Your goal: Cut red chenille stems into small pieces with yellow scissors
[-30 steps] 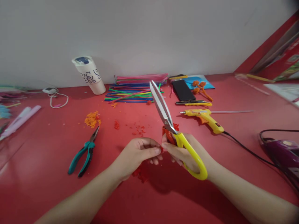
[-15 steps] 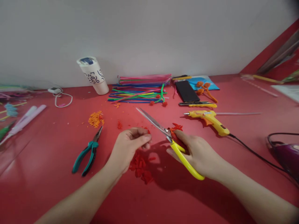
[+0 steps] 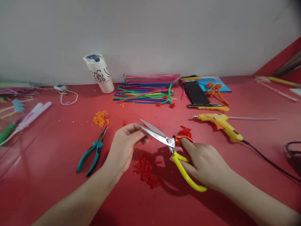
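Note:
My right hand (image 3: 203, 161) grips scissors (image 3: 168, 141) with one yellow and one orange handle loop. Their blades are a little apart and point left, with the tips at the fingertips of my left hand (image 3: 128, 141). Thumb and fingers of that hand are pinched together on a small red piece, mostly hidden behind the fingers and blades. Below the hands lies a pile of red scraps (image 3: 147, 172). A second heap of red bits (image 3: 185, 132) sits just beyond the scissor handles.
Teal-handled pliers (image 3: 94, 155) and orange crumbs (image 3: 101, 118) lie left. Behind are a white tumbler (image 3: 101, 73), colourful pipe cleaners (image 3: 143, 91) and a phone (image 3: 196, 92). On the right lie a cutter knife (image 3: 208, 107) and a yellow glue gun (image 3: 221, 124) with its cord (image 3: 265, 160).
The scissors have moved left and turned flatter, bringing the blades onto my left fingertips. My right hand has opened the blades slightly. The whole view has shifted a little.

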`<state>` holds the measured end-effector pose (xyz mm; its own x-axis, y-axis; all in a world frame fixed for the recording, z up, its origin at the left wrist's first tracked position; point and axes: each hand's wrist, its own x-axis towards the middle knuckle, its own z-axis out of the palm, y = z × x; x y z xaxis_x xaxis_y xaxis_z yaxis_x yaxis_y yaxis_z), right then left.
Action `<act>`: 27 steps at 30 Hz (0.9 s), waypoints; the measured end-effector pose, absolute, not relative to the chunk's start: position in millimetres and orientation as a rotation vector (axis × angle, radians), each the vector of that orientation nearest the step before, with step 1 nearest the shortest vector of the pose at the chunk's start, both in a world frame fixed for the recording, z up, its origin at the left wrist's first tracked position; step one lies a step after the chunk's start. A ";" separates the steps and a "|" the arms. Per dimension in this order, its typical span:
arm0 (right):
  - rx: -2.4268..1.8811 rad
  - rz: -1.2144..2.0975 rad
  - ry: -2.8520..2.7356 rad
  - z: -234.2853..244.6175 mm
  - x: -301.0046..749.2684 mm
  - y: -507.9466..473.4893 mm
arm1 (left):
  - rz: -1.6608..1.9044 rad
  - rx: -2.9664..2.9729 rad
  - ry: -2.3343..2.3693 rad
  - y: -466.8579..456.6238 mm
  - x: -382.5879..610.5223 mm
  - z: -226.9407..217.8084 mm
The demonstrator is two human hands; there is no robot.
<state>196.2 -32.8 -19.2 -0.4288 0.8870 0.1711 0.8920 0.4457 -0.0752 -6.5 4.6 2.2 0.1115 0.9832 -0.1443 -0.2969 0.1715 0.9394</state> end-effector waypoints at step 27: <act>-1.568 -0.067 -2.516 -22.5 192.8 -35.7 | 1.191 0.936 1.026 2.4 -6.8 4.9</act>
